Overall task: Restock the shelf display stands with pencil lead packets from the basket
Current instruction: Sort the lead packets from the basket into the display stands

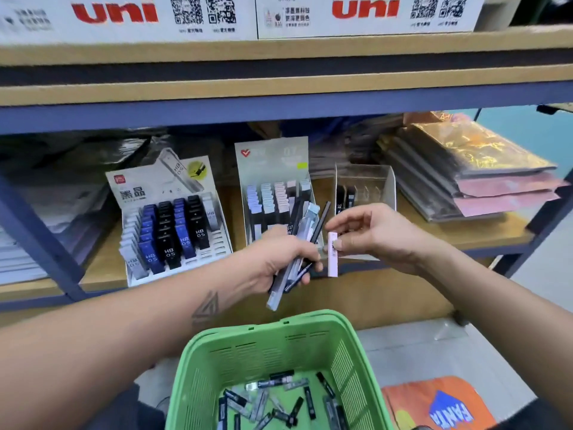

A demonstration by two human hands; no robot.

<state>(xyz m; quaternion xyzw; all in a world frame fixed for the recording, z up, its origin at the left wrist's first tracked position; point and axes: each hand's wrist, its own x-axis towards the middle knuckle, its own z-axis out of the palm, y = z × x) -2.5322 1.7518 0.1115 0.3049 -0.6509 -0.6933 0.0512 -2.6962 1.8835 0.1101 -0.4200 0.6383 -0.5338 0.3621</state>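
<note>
The left hand (pixel 283 256) is curled round a loose bundle (pixel 297 243) of lead packets, several of them fanned out at different angles above and below the fist. The right hand (pixel 372 234) pinches one pale pink packet (pixel 332 254) between thumb and fingertips, holding it upright just right of the bundle and in front of the shelf (pixel 483 240). More packets lie scattered in the bottom of the green basket (pixel 217 361), near and below both hands.

The main risk is the bundle. The packets are slim and smooth-looking and the grip catches them only around the middle, so if the left hand loosens while attention goes to the right, one could slide out; the lowest, a clear one, already hangs well below the fist. A dropped packet might land in the basket, or miss it and go to the floor.

The second risk is sorting. The middle stand (pixel 273 197) holds rows with pale caps, the left stand (pixel 173 218) holds blue and black HB packets, and the clear stand (pixel 366 187) at right has only a few dark ones. The pink packet probably belongs in the middle stand, though blur makes its label unreadable. Pushing it in off-line could tip neighbouring packets or wedge it between rows.
</note>
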